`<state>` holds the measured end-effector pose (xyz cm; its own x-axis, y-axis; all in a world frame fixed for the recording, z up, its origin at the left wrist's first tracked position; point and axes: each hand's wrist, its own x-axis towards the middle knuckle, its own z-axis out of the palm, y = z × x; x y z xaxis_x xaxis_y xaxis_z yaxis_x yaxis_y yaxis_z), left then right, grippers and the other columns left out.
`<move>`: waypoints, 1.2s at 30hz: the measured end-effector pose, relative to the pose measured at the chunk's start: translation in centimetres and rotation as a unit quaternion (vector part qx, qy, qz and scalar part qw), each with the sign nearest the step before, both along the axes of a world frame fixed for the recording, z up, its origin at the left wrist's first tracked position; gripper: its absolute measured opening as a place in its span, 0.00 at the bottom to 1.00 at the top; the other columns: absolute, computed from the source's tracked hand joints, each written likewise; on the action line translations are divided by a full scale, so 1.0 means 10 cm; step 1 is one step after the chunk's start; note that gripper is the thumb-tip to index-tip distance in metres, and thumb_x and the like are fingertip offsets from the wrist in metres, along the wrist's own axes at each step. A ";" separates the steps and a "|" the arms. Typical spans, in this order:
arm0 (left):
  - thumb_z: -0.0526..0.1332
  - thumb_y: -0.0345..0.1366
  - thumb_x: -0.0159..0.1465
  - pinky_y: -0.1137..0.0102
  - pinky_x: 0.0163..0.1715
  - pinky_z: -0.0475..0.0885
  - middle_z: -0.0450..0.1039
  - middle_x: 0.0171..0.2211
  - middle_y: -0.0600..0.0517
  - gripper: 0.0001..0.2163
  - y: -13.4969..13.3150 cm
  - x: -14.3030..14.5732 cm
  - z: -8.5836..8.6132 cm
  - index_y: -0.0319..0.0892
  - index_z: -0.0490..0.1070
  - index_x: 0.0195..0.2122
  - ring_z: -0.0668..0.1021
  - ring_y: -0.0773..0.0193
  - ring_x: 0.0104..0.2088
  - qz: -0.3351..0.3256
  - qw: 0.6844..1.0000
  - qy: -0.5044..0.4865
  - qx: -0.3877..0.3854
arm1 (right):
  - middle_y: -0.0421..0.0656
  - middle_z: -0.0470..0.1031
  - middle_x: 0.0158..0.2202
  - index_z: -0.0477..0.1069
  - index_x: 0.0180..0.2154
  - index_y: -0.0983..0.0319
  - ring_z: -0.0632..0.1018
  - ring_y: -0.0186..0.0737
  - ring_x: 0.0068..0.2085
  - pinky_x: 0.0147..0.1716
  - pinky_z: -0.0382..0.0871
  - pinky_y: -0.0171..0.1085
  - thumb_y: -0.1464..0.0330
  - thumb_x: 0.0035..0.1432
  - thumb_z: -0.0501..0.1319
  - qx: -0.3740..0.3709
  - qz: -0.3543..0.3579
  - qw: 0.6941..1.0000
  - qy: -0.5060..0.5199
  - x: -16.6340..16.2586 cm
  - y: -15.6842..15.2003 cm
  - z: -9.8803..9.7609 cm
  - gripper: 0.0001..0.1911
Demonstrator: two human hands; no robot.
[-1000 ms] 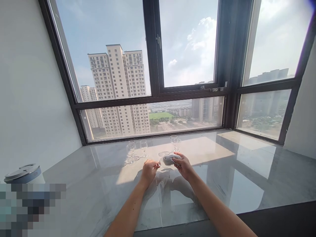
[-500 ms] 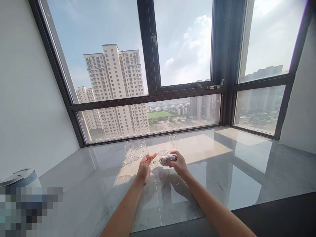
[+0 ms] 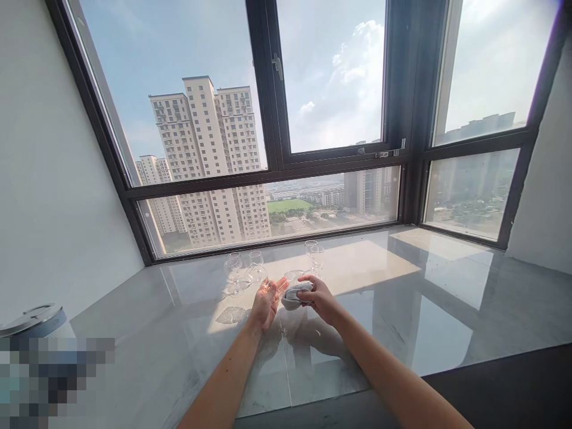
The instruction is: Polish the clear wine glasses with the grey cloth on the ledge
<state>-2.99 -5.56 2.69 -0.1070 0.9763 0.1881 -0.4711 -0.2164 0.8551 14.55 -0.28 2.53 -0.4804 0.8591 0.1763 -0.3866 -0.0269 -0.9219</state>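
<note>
My left hand (image 3: 267, 302) is turned palm up, its fingers curled round a clear stemmed glass (image 3: 267, 282) that is mostly hidden by the hand. Close beside it, my right hand (image 3: 318, 298) grips a bunched grey cloth (image 3: 293, 297) between thumb and fingers. The cloth is right by the left fingertips; whether it touches the glass cannot be made out. Beyond the left hand stand clear stemmed glasses (image 3: 233, 269), with another glass (image 3: 256, 265) next to them. More clear glasses (image 3: 317, 257) stand behind the right hand.
All this is on a shiny grey marble-look window sill (image 3: 348, 351), whose front edge drops off at the lower right. Dark-framed windows (image 3: 277, 177) close off the back. A white-lidded container (image 3: 38, 322) is at the far left, partly blurred out.
My right hand has brought the cloth slightly left and nearer to my left hand. The left hand has rolled further palm up, and the glass base seen before is now hidden.
</note>
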 end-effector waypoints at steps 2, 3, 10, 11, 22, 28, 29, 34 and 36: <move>0.64 0.42 0.63 0.52 0.62 0.64 0.72 0.57 0.44 0.11 0.00 -0.02 -0.01 0.47 0.60 0.36 0.72 0.54 0.60 -0.008 1.000 -0.009 -0.005 | 0.38 0.75 0.29 0.68 0.39 0.60 0.76 0.36 0.28 0.28 0.69 0.35 0.67 0.36 0.74 -0.023 -0.031 0.999 0.024 0.01 0.03 0.00 0.26; 0.63 0.41 0.64 0.54 0.63 0.63 0.72 0.57 0.44 0.10 0.00 -0.03 -0.01 0.47 0.61 0.35 0.72 0.55 0.60 -0.015 1.000 -0.015 -0.008 | 0.38 0.75 0.29 0.67 0.39 0.60 0.76 0.37 0.29 0.28 0.70 0.35 0.66 0.36 0.74 -0.030 -0.052 0.998 0.032 0.01 0.05 -0.01 0.27; 0.64 0.40 0.63 0.57 0.65 0.61 0.67 0.62 0.48 0.08 -0.05 -0.06 0.03 0.45 0.65 0.33 0.66 0.56 0.64 -0.044 0.994 -0.096 -0.025 | 0.36 0.74 0.26 0.67 0.38 0.60 0.75 0.39 0.28 0.27 0.72 0.40 0.64 0.38 0.74 0.043 -0.076 0.996 -0.021 -0.06 0.02 -0.07 0.25; 0.64 0.39 0.63 0.58 0.65 0.62 0.67 0.62 0.48 0.08 -0.05 -0.06 0.03 0.45 0.65 0.33 0.65 0.56 0.65 -0.044 0.994 -0.099 -0.029 | 0.36 0.73 0.25 0.68 0.37 0.60 0.75 0.38 0.28 0.27 0.72 0.39 0.65 0.37 0.74 0.046 -0.064 0.997 -0.023 -0.07 0.00 -0.06 0.24; 0.70 0.51 0.52 0.64 0.41 0.72 0.81 0.41 0.41 0.20 0.07 0.07 -0.12 0.41 0.66 0.30 0.80 0.55 0.42 0.048 0.970 0.233 -0.046 | 0.36 0.75 0.32 0.68 0.37 0.59 0.76 0.33 0.31 0.27 0.71 0.32 0.69 0.37 0.75 -0.079 -0.284 0.900 0.321 0.51 0.28 0.28 0.25; 0.70 0.51 0.52 0.67 0.33 0.70 0.81 0.37 0.42 0.19 0.25 0.49 -0.27 0.41 0.67 0.31 0.81 0.57 0.34 0.052 0.951 0.305 -0.023 | 0.37 0.76 0.31 0.68 0.39 0.60 0.77 0.34 0.29 0.25 0.71 0.32 0.71 0.38 0.74 -0.112 -0.281 0.889 0.344 0.49 0.28 0.27 0.25; 0.70 0.50 0.52 0.66 0.35 0.71 0.81 0.36 0.42 0.18 0.32 0.57 -0.30 0.41 0.68 0.31 0.81 0.56 0.36 0.055 0.947 0.315 -0.018 | 0.37 0.76 0.31 0.68 0.39 0.60 0.77 0.34 0.29 0.24 0.70 0.32 0.71 0.37 0.74 -0.110 -0.274 0.890 0.348 0.48 0.27 0.27 0.25; 0.67 0.43 0.55 0.65 0.38 0.71 0.80 0.34 0.45 0.13 0.75 0.92 -0.36 0.41 0.71 0.37 0.81 0.56 0.37 0.059 0.918 0.392 0.022 | 0.36 0.76 0.30 0.68 0.39 0.60 0.77 0.33 0.29 0.24 0.69 0.31 0.72 0.36 0.75 -0.106 -0.244 0.891 0.368 0.48 0.24 0.32 0.27; 0.64 0.40 0.56 0.67 0.34 0.70 0.79 0.32 0.46 0.10 0.89 1.02 -0.34 0.41 0.71 0.36 0.80 0.59 0.33 0.081 0.890 0.448 0.027 | 0.35 0.76 0.30 0.68 0.39 0.59 0.76 0.33 0.28 0.25 0.69 0.31 0.72 0.36 0.75 -0.104 -0.235 0.893 0.370 0.50 0.24 0.33 0.26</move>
